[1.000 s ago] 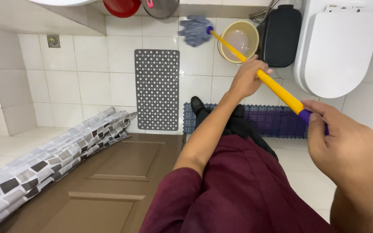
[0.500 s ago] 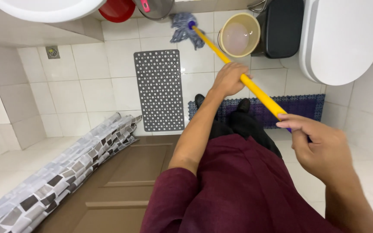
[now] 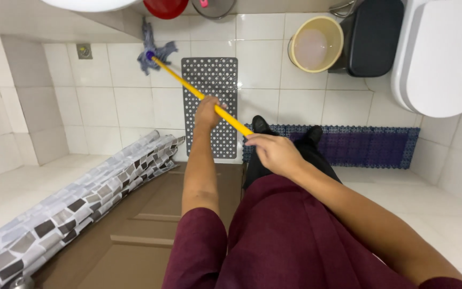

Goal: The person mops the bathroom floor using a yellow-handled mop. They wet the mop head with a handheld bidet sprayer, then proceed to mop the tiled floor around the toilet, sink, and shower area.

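Note:
I hold a mop with a yellow handle (image 3: pixel 188 85) in both hands. My left hand (image 3: pixel 208 111) grips the handle about midway, and my right hand (image 3: pixel 274 152) grips it near its upper end. The grey-blue mop head (image 3: pixel 151 51) rests on the white tiled floor (image 3: pixel 118 101) at the far left, beside a grey perforated mat (image 3: pixel 212 91). My feet in black shoes (image 3: pixel 284 131) stand on a purple mat (image 3: pixel 370 145).
A yellow bucket (image 3: pixel 315 44) with cloudy water stands by a black bin (image 3: pixel 372 35) and a white toilet (image 3: pixel 445 59). A red basin (image 3: pixel 166 6) and a grey pot sit at the top. A patterned shower curtain (image 3: pixel 76 206) hangs at left, with a brown door (image 3: pixel 135 235) below me.
The mop head swung left, away from the bucket, onto the tiles left of the grey mat. Both hands moved left with the handle, and the view shifted.

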